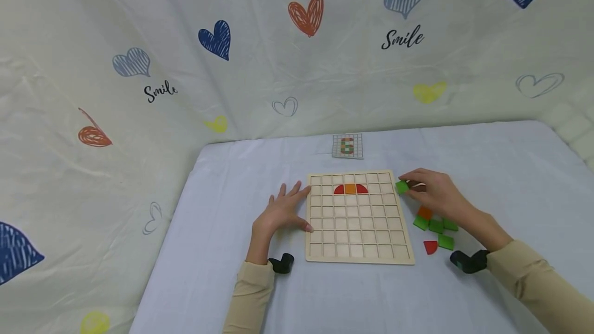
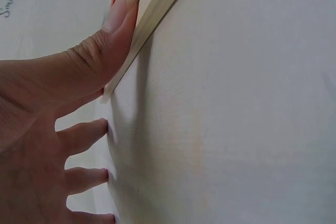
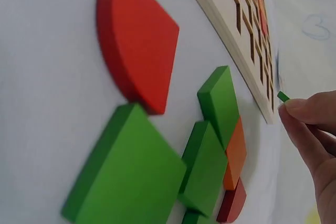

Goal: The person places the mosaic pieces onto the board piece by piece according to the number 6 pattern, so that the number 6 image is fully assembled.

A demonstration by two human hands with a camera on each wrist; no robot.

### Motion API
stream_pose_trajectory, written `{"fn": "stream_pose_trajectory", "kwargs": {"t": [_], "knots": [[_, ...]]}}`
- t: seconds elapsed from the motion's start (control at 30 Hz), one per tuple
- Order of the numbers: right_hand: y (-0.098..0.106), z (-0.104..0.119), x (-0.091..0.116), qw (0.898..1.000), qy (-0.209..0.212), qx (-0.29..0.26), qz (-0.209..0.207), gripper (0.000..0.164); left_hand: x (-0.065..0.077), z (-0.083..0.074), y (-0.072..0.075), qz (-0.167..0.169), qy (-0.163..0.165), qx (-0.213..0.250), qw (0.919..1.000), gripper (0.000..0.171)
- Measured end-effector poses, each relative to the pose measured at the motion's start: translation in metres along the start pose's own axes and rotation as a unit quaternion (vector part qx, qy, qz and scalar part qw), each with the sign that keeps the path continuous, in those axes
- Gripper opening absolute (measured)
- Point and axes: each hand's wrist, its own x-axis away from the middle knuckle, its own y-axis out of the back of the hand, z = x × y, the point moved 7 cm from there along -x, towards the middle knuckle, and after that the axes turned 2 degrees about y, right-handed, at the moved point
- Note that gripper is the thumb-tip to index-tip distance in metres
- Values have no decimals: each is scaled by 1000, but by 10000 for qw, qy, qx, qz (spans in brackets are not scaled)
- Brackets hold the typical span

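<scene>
A wooden grid board (image 1: 355, 226) lies on the white cloth. In its second row sit an orange square tile (image 1: 350, 188) and a red quarter-round tile (image 1: 340, 189) on either side of it. My left hand (image 1: 278, 213), fingers spread, rests at the board's left edge; the left wrist view shows the thumb (image 2: 118, 19) on the rim. Just off the board's upper right edge, my right hand (image 1: 436, 189) pinches a green square tile (image 1: 401, 187) between thumb and fingertips. The right wrist view shows that green tile (image 3: 283, 96) edge-on.
Loose tiles lie right of the board: several green squares (image 1: 446, 242), an orange square (image 1: 424, 213) and a red quarter-round (image 1: 430, 247). Another red piece (image 3: 232, 203) shows in the right wrist view. A small pattern card (image 1: 347, 146) lies behind the board.
</scene>
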Motion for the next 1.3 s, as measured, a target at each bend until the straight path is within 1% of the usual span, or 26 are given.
{"fn": "stream_pose_trajectory", "kwargs": {"t": [0.3, 0.57, 0.77, 1.0, 1.3], "knots": [[-12, 7, -10, 9995, 136, -240, 119, 33, 0, 1, 1, -26, -6, 48, 10000, 109], [-18, 16, -13, 9992, 246, -169, 282, 33, 1, 0, 1, -29, 11, 32, 10000, 109], [-23, 23, -17, 9990, 282, -140, 306, 31, 1, 0, 1, -31, 4, 25, 10000, 109], [-31, 34, -23, 9982, 498, -56, 336, 30, 1, 0, 1, -23, 15, 25, 10000, 109], [-43, 45, -32, 9968, 601, -243, 467, 29, 1, -1, 1, -9, 11, 49, 10000, 110]]}}
